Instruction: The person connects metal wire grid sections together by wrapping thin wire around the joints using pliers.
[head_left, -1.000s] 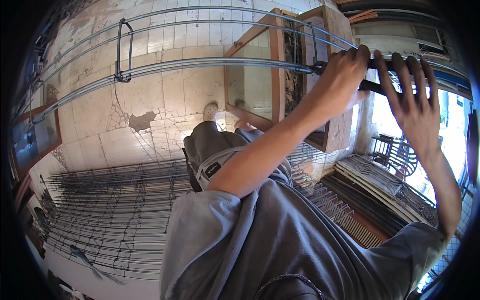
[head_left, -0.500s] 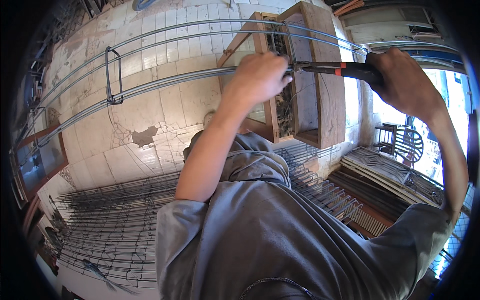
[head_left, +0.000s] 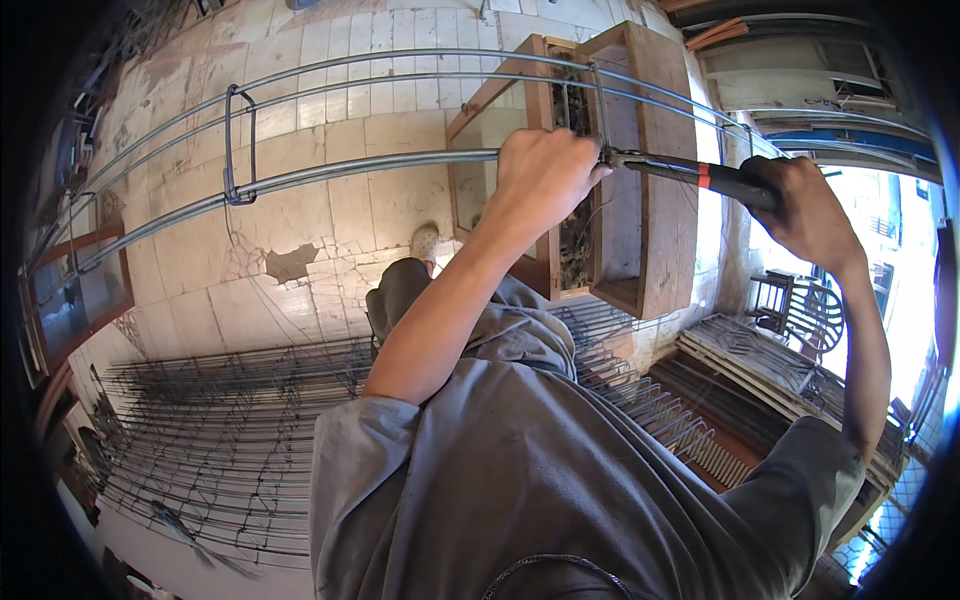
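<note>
Steel rebar (head_left: pixel 330 175), long and grey, runs in 3 or so parallel lengths across my view at head height, tied into a cage by a rectangular stirrup (head_left: pixel 238 145) off to the left. I judge it stiff and heavy along its full run, rough rather than slippery, in no way fragile; the safe hold is right beside a tie point, where the bars brace each other. My left hand (head_left: pixel 545 175) is wrapped tight around the nearest bar, fingers closed over it. My right hand (head_left: pixel 800 200) is clenched on the dark handle of a tying tool (head_left: pixel 690 172) with an orange band, its tip touching the bar just beside the left hand, at a thin wire stirrup. Behind the bars stands an open wooden crate (head_left: pixel 640 150). Below, on the tiled floor (head_left: pixel 300 230), lie flat sheets of wire mesh (head_left: pixel 230 440) and a stack of bent stirrups (head_left: pixel 660 415).
</note>
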